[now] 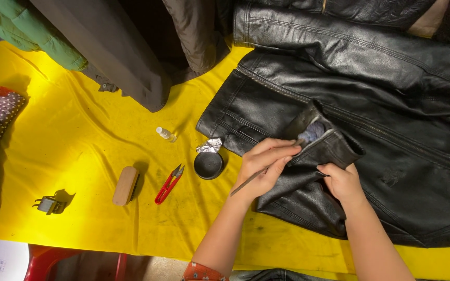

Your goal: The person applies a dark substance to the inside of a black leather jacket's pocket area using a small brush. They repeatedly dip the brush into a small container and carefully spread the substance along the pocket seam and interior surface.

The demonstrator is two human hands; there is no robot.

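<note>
The black leather jacket (371,104) lies right of centre on the yellow counter (79,151). The right hand (342,182) pinches its turned-up cuff (321,143); the left hand (266,166) grips a thin brush (251,180), tip in the worn patch. Repair looks midway; the small black pot (208,165) stands open just left.

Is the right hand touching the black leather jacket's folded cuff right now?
Touching. The head view shows the right hand gripping the black leather jacket's folded cuff, fingers pinching its lower edge with no gap.
</note>
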